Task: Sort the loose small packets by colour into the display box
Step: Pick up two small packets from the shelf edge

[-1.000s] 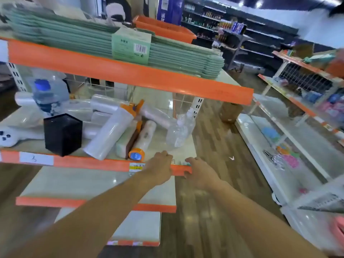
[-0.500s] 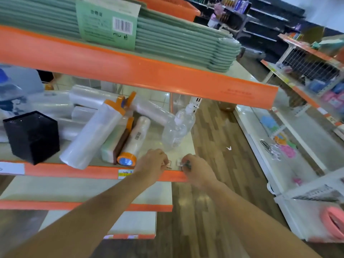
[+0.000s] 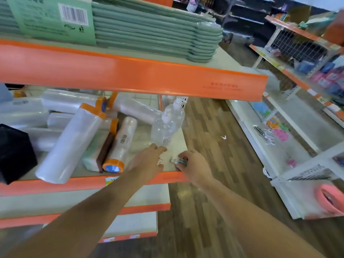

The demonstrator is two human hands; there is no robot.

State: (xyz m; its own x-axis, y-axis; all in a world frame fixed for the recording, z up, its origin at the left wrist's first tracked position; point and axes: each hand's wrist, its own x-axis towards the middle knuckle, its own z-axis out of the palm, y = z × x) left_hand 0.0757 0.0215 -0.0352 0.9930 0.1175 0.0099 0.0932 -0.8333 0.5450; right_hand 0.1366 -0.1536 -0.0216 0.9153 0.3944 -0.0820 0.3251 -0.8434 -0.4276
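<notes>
1. My right hand (image 3: 193, 164) pinches a small packet (image 3: 179, 161) at the shelf (image 3: 173, 167) corner.
2. My left hand (image 3: 149, 161), fingers curled, grip unclear, sits below a clear bottle (image 3: 166, 127).
3. Left of it, an orange roll cap (image 3: 112, 167) reads "240".

**A shop aisle, by the look of its shelves**

I am standing in a retail shop. In front of me is a metal display shelf (image 3: 130, 75) with orange price-strip edging, the kind that stores use, and a yellow price label (image 3: 111, 180) is stuck to the lower strip. On top lies a stack of green hangers (image 3: 158, 32) banded with a barcoded card sleeve (image 3: 54, 17). The tier below carries rolls of plastic film (image 3: 68, 144), one with a barcode sticker, and clear pump bottles (image 3: 167, 125). Across a wood-pattern floor (image 3: 208, 131) stand more white and orange shelves (image 3: 290, 116) with small coloured goods, and dark shelving (image 3: 242, 13) runs along the back.
</notes>
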